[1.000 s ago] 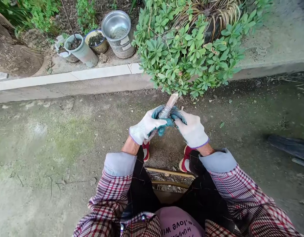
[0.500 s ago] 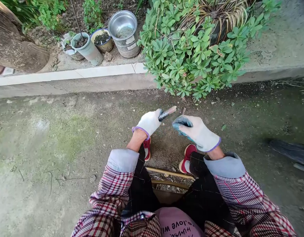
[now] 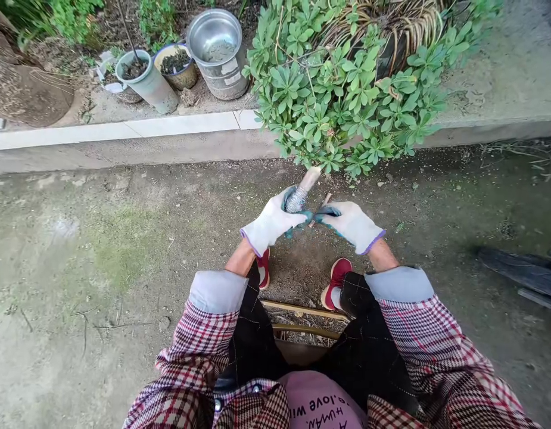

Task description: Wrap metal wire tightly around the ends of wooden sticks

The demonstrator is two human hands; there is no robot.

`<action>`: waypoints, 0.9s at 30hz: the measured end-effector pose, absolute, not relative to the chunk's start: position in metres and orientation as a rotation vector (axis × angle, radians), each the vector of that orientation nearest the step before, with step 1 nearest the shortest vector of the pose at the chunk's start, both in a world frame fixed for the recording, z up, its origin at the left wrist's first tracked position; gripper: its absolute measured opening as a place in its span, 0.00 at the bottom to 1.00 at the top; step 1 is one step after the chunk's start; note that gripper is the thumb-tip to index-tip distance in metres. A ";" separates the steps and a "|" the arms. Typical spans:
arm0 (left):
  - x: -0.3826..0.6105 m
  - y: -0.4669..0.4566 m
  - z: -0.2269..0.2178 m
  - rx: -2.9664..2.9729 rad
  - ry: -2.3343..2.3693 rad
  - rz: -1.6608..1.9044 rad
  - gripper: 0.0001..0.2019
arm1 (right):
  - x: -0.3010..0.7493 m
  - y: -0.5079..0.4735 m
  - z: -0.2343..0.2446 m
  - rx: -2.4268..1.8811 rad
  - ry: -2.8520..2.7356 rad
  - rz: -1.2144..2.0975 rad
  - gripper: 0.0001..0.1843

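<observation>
Both my hands wear white work gloves with teal palms. My left hand [image 3: 270,223] is wrapped round a stick-like tool [image 3: 302,192] whose middle is bound in grey wire and whose pale wooden end points up toward the bush. My right hand [image 3: 350,224] sits just to the right, its fingertips pinched together against a thin dark piece close to the tool. What that piece is I cannot make out. My red shoes [image 3: 336,281] rest on the dirt below the hands.
A leafy green bush [image 3: 342,89] overhangs a concrete curb [image 3: 123,128]. Behind the curb stand a metal bucket [image 3: 218,50] and two pots [image 3: 145,83]. Bamboo strips [image 3: 302,311] lie under my legs. A dark object [image 3: 520,268] lies at the right.
Half a second ago my right hand was apart and open; it has moved left and closed beside the tool. My left hand has tilted the tool more upright.
</observation>
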State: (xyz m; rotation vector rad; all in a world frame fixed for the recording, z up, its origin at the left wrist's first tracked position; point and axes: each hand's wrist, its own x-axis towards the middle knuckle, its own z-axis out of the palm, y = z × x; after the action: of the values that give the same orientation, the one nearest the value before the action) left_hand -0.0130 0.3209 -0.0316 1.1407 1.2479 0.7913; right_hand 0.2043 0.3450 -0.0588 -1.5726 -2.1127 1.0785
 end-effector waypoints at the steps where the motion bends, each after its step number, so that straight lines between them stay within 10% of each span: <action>1: -0.014 0.320 -0.027 1.031 1.171 0.814 0.32 | 0.201 0.344 -0.059 -1.588 -2.117 1.099 0.09; 17: 0.036 0.337 -0.053 0.102 0.947 1.434 0.07 | 0.149 0.309 -0.040 -1.804 -2.151 0.644 0.24; 27: -0.002 0.322 -0.022 0.827 0.920 1.183 0.18 | 0.184 0.307 -0.020 -1.508 -1.886 0.814 0.15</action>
State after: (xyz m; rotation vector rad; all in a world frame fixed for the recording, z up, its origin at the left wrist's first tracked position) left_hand -0.0018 0.3223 -0.0222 0.8266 0.9204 1.1828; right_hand 0.1841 0.3068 -0.0202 -1.5078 -1.8861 0.8135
